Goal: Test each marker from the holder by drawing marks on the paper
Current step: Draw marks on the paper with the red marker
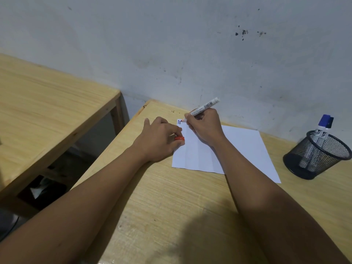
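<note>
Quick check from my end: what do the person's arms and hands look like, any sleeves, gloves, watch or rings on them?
Both forearms are bare up to the frame edge: no sleeves show. The left hand and the right hand wear no gloves. No watch, bracelet or strap shows at either wrist, and no ring on the fingers that can be seen; some fingers are curled out of sight, so those cannot be checked.

Table [171,197] bare near the body; mesh holder [317,156] blocks far right.
</note>
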A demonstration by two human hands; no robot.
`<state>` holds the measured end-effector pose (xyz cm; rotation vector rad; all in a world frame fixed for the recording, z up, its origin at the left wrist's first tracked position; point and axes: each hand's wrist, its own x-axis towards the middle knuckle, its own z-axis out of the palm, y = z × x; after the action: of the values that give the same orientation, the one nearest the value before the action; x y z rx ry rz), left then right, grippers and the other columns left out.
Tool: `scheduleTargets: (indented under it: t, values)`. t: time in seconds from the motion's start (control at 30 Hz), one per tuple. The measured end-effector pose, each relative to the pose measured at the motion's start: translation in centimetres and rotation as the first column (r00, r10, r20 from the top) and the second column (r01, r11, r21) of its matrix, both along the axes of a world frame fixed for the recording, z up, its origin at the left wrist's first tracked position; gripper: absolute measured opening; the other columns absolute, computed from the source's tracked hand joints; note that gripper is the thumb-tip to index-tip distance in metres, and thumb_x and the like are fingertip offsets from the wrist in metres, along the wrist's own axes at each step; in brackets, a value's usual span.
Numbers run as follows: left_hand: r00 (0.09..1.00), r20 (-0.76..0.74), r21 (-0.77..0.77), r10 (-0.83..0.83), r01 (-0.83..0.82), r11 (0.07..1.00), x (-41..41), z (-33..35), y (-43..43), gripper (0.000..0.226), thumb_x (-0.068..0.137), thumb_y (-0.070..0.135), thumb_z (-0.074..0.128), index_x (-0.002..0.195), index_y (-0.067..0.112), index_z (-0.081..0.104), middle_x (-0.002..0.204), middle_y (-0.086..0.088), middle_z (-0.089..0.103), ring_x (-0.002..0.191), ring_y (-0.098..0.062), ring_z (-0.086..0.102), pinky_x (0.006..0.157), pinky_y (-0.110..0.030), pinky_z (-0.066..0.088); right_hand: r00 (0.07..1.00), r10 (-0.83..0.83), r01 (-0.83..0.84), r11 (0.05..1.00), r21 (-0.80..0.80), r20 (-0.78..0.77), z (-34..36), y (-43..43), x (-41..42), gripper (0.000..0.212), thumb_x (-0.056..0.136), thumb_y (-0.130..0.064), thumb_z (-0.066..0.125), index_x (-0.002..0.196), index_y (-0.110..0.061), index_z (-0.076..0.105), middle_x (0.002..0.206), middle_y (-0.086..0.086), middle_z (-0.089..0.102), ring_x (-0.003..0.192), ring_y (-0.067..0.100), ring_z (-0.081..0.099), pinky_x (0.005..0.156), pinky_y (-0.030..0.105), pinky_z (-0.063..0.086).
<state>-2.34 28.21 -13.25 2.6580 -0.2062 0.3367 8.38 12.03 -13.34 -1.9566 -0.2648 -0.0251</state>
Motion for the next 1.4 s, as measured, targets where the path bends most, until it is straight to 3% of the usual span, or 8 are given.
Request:
scheduleTargets:
  t: [0.3,0.5,0.7,0.8,0.93,1.2,1.3,1.4]
  values:
    - [1.000,-0.017,-0.011,0.011,-0.012,1.000,0.1,0.0,0.0,0.032,0.089,0.052,0.061,0.115,0.036,0.069,0.121,0.010,0.067,0.125,-0.014,0.040,0.113,-0.065,0.020,0.998,0.041,-0.039,0.999,0.029,-0.047,0.1,-0.2,0.0,0.018,0.087,-0.020,0.078,0.086,-0.003,0.074,0.073,0.011,0.073,0.070,0.035,0.075,0.072,0.056,0.063]
    - [1.000,-0.011,-0.026,0.010,-0.010,1.000,0.1,0.0,0.0,0.029,0.089,0.052,0.062,0.111,0.035,0.070,0.117,0.011,0.068,0.123,-0.013,0.041,0.113,-0.066,0.020,0.993,0.075,-0.068,0.995,0.080,-0.089,0.4,-0.3,0.0,0.014,0.087,-0.013,0.077,0.087,0.000,0.072,0.071,0.009,0.069,0.065,0.022,0.069,0.066,0.037,0.060]
    - [1.000,-0.009,-0.027,-0.002,0.002,1.000,0.1,0.0,0.1,0.028,0.089,0.052,0.061,0.110,0.036,0.070,0.118,0.012,0.068,0.123,-0.013,0.041,0.112,-0.066,0.020,0.994,0.068,-0.062,0.995,0.073,-0.086,0.5,-0.2,-0.1,0.014,0.088,-0.014,0.076,0.089,0.000,0.073,0.073,0.008,0.070,0.066,0.020,0.070,0.068,0.036,0.062]
    - [1.000,-0.011,-0.020,-0.008,0.007,1.000,0.2,-0.1,0.2,0.028,0.088,0.054,0.060,0.108,0.037,0.070,0.120,0.013,0.068,0.123,-0.013,0.041,0.111,-0.066,0.021,0.990,0.058,-0.035,0.984,0.175,-0.128,0.9,-0.3,-0.2,0.013,0.090,-0.010,0.075,0.088,0.002,0.073,0.072,0.010,0.071,0.068,0.024,0.069,0.066,0.038,0.060]
    - [1.000,-0.016,-0.013,-0.004,0.004,1.000,0.1,0.0,0.1,0.028,0.089,0.053,0.060,0.110,0.037,0.069,0.124,0.017,0.066,0.123,-0.013,0.041,0.112,-0.065,0.020,0.980,0.051,0.023,0.929,0.369,-0.190,2.2,-1.1,-0.3,0.014,0.091,-0.007,0.072,0.078,-0.003,0.073,0.063,0.009,0.068,0.055,0.020,0.056,0.052,0.031,0.044]
    - [1.000,-0.018,-0.020,-0.011,0.010,1.000,-0.9,1.6,-0.6,0.021,0.090,0.048,0.061,0.099,0.036,0.075,0.141,0.013,0.058,0.124,-0.018,0.047,0.104,-0.060,0.031,0.998,0.016,0.019,0.867,0.498,-0.067,7.3,-4.1,-3.4,0.010,0.093,-0.010,0.072,0.084,-0.007,0.072,0.071,0.011,0.068,0.057,0.018,0.057,0.054,0.025,0.049]
    - [0.998,0.016,-0.096,0.060,-0.058,0.994,-1.5,2.4,-1.3,0.020,0.089,0.049,0.060,0.095,0.038,0.076,0.145,0.009,0.054,0.125,-0.019,0.051,0.105,-0.060,0.032,0.999,0.016,0.003,0.864,0.503,-0.033,9.0,-5.9,-5.4,0.009,0.094,-0.010,0.072,0.086,-0.005,0.072,0.071,0.011,0.069,0.057,0.018,0.058,0.055,0.027,0.049]
    - [0.991,0.090,-0.307,0.096,-0.064,0.950,-2.2,4.5,-2.9,0.018,0.086,0.052,0.062,0.093,0.041,0.074,0.137,0.010,0.060,0.124,-0.014,0.053,0.110,-0.063,0.029,1.000,0.007,-0.012,0.863,0.504,0.012,10.8,-8.4,-7.6,0.007,0.094,-0.011,0.072,0.089,-0.005,0.072,0.072,0.010,0.070,0.059,0.019,0.059,0.056,0.028,0.049]
